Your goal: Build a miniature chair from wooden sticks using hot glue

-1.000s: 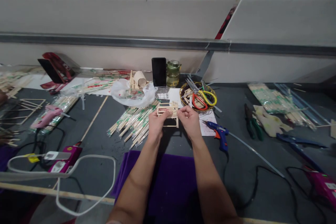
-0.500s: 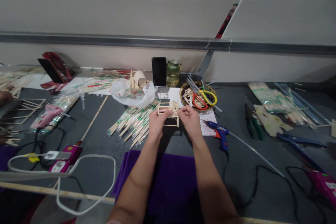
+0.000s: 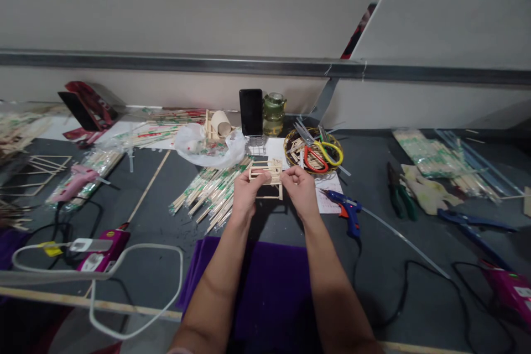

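A small frame of thin wooden sticks (image 3: 269, 197) is held up between my hands over the dark table. My left hand (image 3: 246, 190) grips its left side, thumb lying across the sticks. At the frame's right edge my right hand (image 3: 300, 188) is closed in a pinch, its fingertips touching the frame. What exactly those fingertips pinch is too small to make out. Beside my left hand lie bundles of wooden chopsticks (image 3: 218, 193) in printed wrappers. To the right of my right hand rests a blue glue gun (image 3: 348, 211) with a clear glue stick in its back.
Behind my hands stand a phone (image 3: 251, 113), a green glass jar (image 3: 274, 114) and a basket (image 3: 290, 161) holding scissors and stick pieces. Pliers (image 3: 400, 192) and a cloth lie right. A purple cloth (image 3: 274, 276) covers the near edge. Left are a pink glue gun (image 3: 76, 182) and a white cable.
My hands and the stick frame stay almost in place. A person's hand at the far left has gone out of view, and a person across the partition has shifted right.
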Tool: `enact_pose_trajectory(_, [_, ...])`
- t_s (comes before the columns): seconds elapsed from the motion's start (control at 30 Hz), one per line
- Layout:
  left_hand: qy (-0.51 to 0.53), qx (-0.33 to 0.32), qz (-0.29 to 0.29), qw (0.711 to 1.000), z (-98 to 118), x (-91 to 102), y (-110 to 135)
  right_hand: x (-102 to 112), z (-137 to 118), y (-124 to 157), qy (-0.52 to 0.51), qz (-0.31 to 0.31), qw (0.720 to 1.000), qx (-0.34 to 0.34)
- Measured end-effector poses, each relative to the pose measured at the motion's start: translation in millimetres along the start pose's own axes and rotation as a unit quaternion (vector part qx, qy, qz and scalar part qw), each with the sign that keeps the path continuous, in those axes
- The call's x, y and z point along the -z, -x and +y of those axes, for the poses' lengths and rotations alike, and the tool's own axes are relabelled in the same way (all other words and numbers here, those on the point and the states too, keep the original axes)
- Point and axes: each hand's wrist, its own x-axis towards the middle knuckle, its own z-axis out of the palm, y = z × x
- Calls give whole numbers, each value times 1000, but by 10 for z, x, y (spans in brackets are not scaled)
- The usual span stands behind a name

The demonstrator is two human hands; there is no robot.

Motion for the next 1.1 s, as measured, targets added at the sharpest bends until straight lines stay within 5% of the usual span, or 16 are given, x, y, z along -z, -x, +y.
enact_pose_trajectory(0.57, [-7, -11, 11, 1000, -4, -24, 10, 1, 50, -1, -5, -9, 1000, -4])
enact_pose_trajectory(1.1, [-6, 27, -48, 998, 60, 32, 6, 1, 47, -7, 1, 8, 1000, 2])
